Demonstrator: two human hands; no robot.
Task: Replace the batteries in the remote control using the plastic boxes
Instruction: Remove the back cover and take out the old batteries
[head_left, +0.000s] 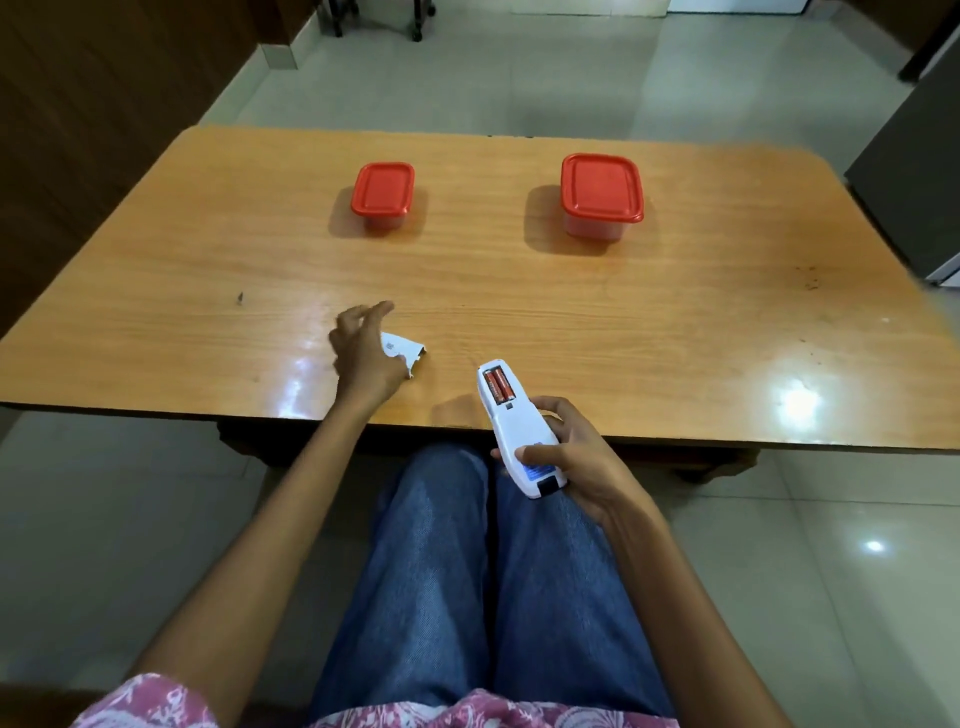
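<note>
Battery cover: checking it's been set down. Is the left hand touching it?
Touching. In the head view the left hand rests over the battery cover on the table.

A wooden table (675, 322) with rounded corners and a glossy top stands on a pale tiled floor (519, 67). Dark wood panelling (104, 93) lines the left side. A grey cabinet (914, 171) stands at the right edge. Chair legs (415, 21) show at the far end. Blue jeans (467, 571) and a pink patterned shirt (156, 701) occupy the near foreground.

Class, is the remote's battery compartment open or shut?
Open. The remote, held in the right hand, shows two red batteries; its cover lies on the table by the left hand.
</note>
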